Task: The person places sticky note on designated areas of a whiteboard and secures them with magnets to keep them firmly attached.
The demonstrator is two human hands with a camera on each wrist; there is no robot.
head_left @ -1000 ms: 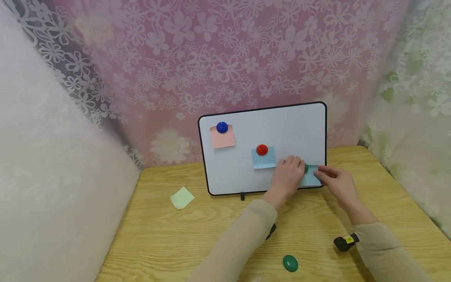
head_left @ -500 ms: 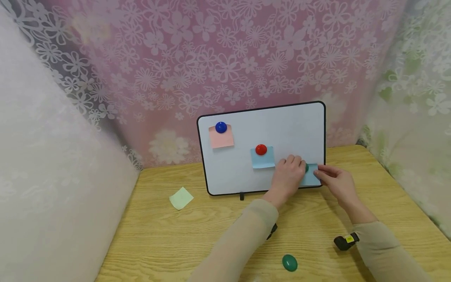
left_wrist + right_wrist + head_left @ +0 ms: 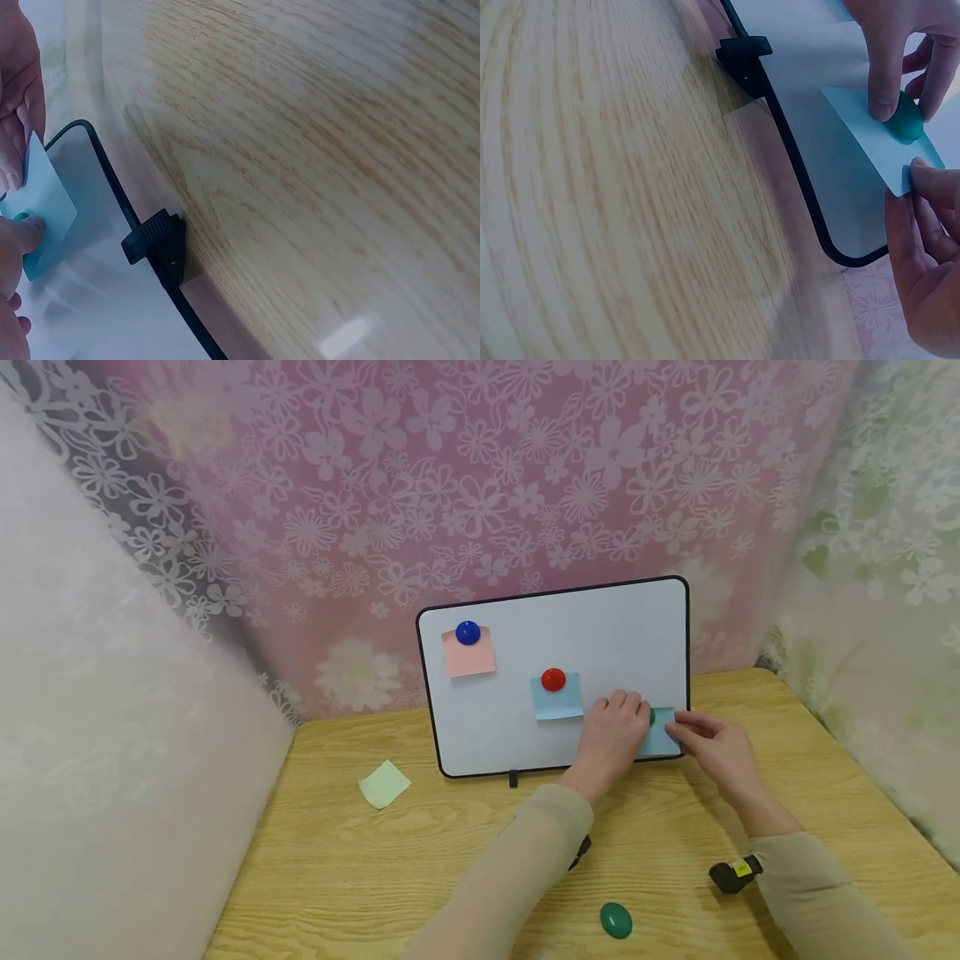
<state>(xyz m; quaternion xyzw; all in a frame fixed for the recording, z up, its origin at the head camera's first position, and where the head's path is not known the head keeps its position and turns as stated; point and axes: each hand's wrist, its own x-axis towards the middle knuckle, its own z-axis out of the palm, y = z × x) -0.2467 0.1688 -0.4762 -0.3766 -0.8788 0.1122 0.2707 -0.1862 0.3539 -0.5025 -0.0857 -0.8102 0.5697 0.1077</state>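
A whiteboard (image 3: 495, 727) with a black frame stands on the table. At its lower right corner is a blue sticky note (image 3: 855, 131). My left hand (image 3: 615, 735) pinches a green round magnet (image 3: 907, 124) between thumb and fingers, against the note's face. The note's right edge is pinched by my right hand (image 3: 716, 752), thumb in front and fingers behind. In the left wrist view the note (image 3: 52, 217) bends off the board at its free edge. From the head, the left hand covers most of the magnet and the note's left part.
A red magnet (image 3: 553, 679) holds another blue note (image 3: 557, 704) mid-board. At upper left, a blue magnet (image 3: 468, 632) sits on a pink note (image 3: 470, 661). A green note (image 3: 384, 784) and a second green magnet (image 3: 616, 920) lie on the table (image 3: 322, 877). Black clip-like feet (image 3: 157, 240) support the board.
Both hands keep nearly the same pose on the magnet and the note. The head view shifts slightly, so the board appears a little further left.
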